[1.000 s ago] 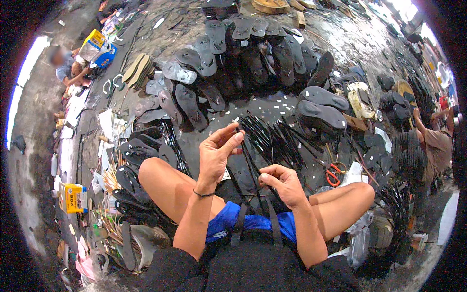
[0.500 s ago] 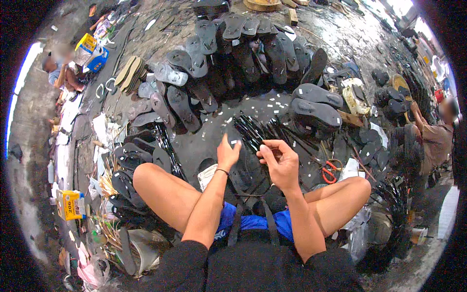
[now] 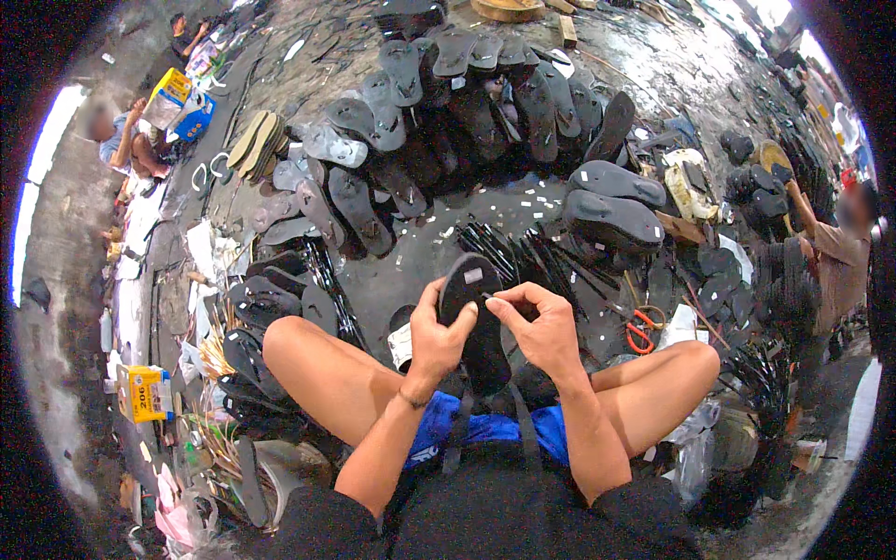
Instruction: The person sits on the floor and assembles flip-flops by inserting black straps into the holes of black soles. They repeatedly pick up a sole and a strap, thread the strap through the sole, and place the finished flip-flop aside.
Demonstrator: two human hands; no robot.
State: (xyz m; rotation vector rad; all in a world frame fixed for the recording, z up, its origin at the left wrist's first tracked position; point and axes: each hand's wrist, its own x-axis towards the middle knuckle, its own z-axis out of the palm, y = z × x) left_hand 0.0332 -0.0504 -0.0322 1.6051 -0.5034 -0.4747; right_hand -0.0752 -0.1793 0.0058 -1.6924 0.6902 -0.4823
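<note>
My left hand (image 3: 439, 338) grips a black flip-flop sole (image 3: 487, 350) by its left edge, thumb on the near face. The sole is tilted up in front of my lap, with a small pale sticker near its upper end. Close against its right side, my right hand (image 3: 541, 325) is closed in a pinch; the small dark piece at its fingertips is too small to name. Just beyond the sole lies a bundle of shiny black straps (image 3: 490, 247). Another strap bundle (image 3: 334, 289) rests left of my hands.
Stacked black soles (image 3: 614, 222) stand at the right, and more soles (image 3: 397, 75) form an arc at the far side. Orange-handled scissors (image 3: 642, 332) lie by my right knee. A yellow box (image 3: 145, 394) is at the left. Other people sit at both sides.
My left hand has drawn nearer and turned, and the sole now stands raised in it. My right hand has come in beside the sole, fingers still pinched.
</note>
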